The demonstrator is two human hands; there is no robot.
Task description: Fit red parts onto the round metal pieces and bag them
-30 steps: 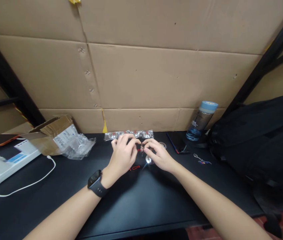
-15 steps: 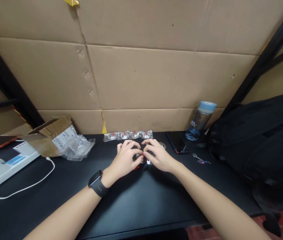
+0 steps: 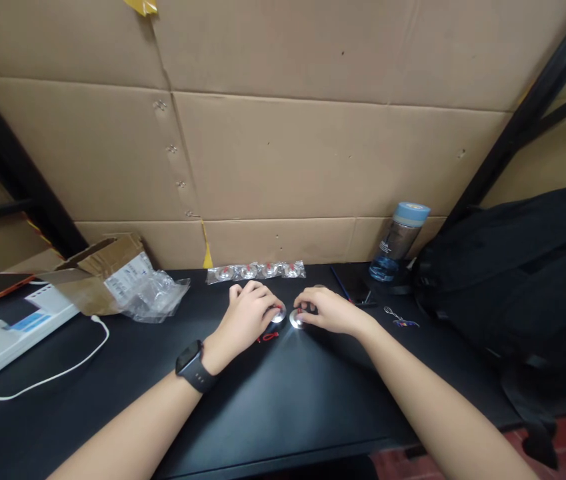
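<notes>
My left hand [image 3: 250,317], with a dark watch on its wrist, has its thumb and fingers closed on a shiny round disc [image 3: 279,315] with a red middle. Close by on the right, my right hand [image 3: 325,311] is closed at the red middle of a second shiny disc [image 3: 296,320], which rests on the black table [image 3: 283,400]. A small red looped cord [image 3: 269,337] lies just below my left hand. Behind both hands, several similar discs in clear wrap [image 3: 247,271] lie in a row.
An open cardboard box [image 3: 97,280] with crumpled clear plastic [image 3: 155,297], a white power strip [image 3: 23,340] and cable are at left. At right are a phone [image 3: 353,287], a bottle [image 3: 397,243], a small keychain [image 3: 403,321] and a black backpack [image 3: 523,287].
My hands have moved apart, my right hand to the right and lower. Both discs now show separately, and more of the red cord is visible.
</notes>
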